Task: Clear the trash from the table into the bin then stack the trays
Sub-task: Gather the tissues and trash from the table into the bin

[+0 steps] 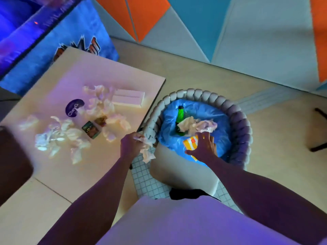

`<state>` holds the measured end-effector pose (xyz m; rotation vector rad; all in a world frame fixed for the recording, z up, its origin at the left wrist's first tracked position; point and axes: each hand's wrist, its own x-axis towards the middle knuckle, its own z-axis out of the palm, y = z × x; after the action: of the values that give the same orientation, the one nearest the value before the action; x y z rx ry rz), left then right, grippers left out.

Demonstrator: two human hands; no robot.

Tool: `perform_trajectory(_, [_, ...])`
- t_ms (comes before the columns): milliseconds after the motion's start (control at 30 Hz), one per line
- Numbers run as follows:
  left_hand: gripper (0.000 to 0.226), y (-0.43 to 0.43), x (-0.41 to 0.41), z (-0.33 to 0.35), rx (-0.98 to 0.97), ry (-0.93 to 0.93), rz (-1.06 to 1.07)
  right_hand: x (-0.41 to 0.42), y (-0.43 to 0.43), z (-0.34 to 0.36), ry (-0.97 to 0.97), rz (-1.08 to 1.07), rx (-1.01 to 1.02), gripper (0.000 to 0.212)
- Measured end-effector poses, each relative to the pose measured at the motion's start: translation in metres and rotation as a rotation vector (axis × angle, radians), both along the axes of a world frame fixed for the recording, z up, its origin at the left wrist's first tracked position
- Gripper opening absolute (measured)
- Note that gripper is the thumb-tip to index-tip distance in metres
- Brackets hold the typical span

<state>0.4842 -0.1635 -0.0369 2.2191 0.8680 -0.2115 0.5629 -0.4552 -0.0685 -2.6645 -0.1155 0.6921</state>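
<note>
My left hand [131, 144] grips a crumpled white napkin [147, 152] at the table's right edge, beside the bin. My right hand [203, 145] hovers over the bin [242, 121] with its fingers spread, right by a yellow-and-white carton [190, 144]. The bin has a braided rim and a blue liner [215, 114]; inside lie a green bottle [179, 119] and crumpled paper [198, 125]. On the table [74, 174] lie several crumpled napkins [58, 133], a small green box [91, 129], a purple round sticker [74, 107] and a white flat box [128, 98].
A dark brown tray [12, 163] shows at the left edge of the table. A blue arcade cabinet [53, 38] stands behind the table. A pale chair seat [184, 174] sits below the bin, and a black furniture leg [320, 131] is at far right.
</note>
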Motion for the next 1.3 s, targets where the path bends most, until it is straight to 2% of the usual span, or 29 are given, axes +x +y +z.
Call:
perform_trajectory(167, [0.029,-0.042,0.058,-0.008,-0.018,0.026,-0.079,0.014,-0.044,-0.010,0.021,-0.180,0.019,0.101])
perform_trajectory(367, [0.027,-0.081,0.120,-0.019,-0.059,0.053,-0.149,0.038,-0.069,-0.022,0.017,-0.294,0.023,0.099])
perform_trajectory(600, [0.029,-0.109,0.176,-0.027,-0.058,0.032,-0.228,0.076,-0.070,-0.035,-0.038,-0.317,0.038,0.100])
perform_trajectory(733, [0.043,-0.114,0.194,-0.027,-0.035,0.019,-0.289,0.097,-0.062,-0.041,-0.032,-0.274,0.074,0.107])
perform_trajectory(833, [0.067,-0.111,0.193,-0.032,-0.163,0.047,-0.320,0.105,-0.055,-0.044,-0.008,-0.283,0.090,0.114])
perform_trajectory(900, [0.075,-0.105,0.185,-0.036,-0.240,0.086,-0.323,0.104,-0.051,-0.046,0.007,-0.283,0.087,0.111])
perform_trajectory(1033, [0.067,-0.093,0.163,-0.042,-0.190,0.129,-0.348,0.094,-0.044,-0.045,0.000,-0.235,0.100,0.101])
perform_trajectory(1167, [0.056,-0.084,0.139,-0.040,-0.248,0.151,-0.357,0.084,-0.033,-0.039,0.030,-0.177,0.076,0.103])
perform_trajectory(1300, [0.053,-0.072,0.113,-0.032,-0.241,0.155,-0.364,0.067,-0.015,-0.028,0.037,-0.162,0.093,0.089])
